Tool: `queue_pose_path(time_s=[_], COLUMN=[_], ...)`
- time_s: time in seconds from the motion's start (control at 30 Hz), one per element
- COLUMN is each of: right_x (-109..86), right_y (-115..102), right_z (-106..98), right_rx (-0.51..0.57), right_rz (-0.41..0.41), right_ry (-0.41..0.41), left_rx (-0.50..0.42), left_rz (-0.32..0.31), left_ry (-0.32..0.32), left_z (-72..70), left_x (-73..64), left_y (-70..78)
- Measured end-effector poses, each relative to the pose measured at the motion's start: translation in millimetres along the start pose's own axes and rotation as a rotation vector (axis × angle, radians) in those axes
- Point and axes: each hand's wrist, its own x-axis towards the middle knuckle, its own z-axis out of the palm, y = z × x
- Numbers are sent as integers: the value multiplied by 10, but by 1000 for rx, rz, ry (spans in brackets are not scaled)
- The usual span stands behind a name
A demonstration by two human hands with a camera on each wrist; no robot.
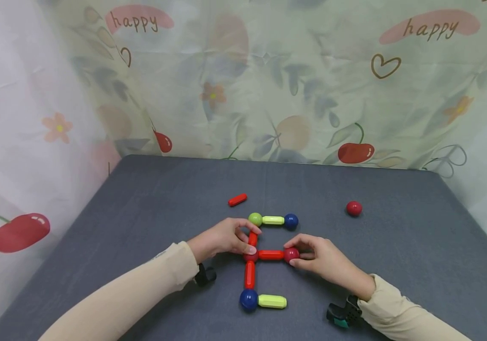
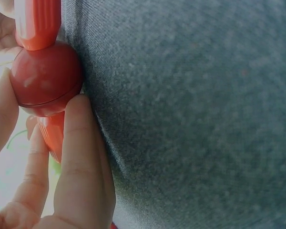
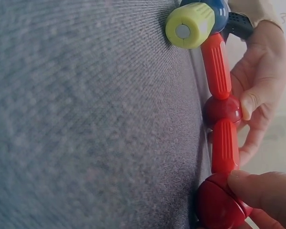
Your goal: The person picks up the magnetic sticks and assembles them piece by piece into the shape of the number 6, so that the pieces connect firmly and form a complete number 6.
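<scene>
An E-shaped figure of coloured rods and balls lies on the grey table. My left hand [image 1: 228, 237] holds the middle red ball [image 2: 47, 76], with its fingers also beside the upper red rod [image 1: 253, 238]. From that ball a red rod [image 1: 270, 255] runs right to another red ball [image 1: 291, 255], which my right hand [image 1: 317, 253] pinches between thumb and fingers. Below, a red rod [image 1: 249, 274] leads to a blue ball [image 1: 249, 300] with a yellow-green rod [image 3: 193, 24] on it. At the top, a green ball [image 1: 255, 219], a yellow-green rod [image 1: 273, 220] and a blue ball [image 1: 291, 221] form a row.
Beyond the figure lies a loose red rod [image 1: 237, 200]. A single red ball [image 1: 354, 208] sits farther right on the grey table [image 1: 175, 189]. Patterned cloth [image 1: 264, 94] hangs behind the table and at its sides.
</scene>
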Motion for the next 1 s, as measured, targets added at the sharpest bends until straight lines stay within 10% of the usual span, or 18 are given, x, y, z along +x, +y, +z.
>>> queue_pose_path(time_s=[1.0], right_x=[4], right_y=[-29], right_z=[-12], right_rx=[-15], right_rz=[40], right_ry=[-2], left_rx=[3], left_rz=[-11], left_ry=[8], left_z=[9], left_x=[26], left_y=[10])
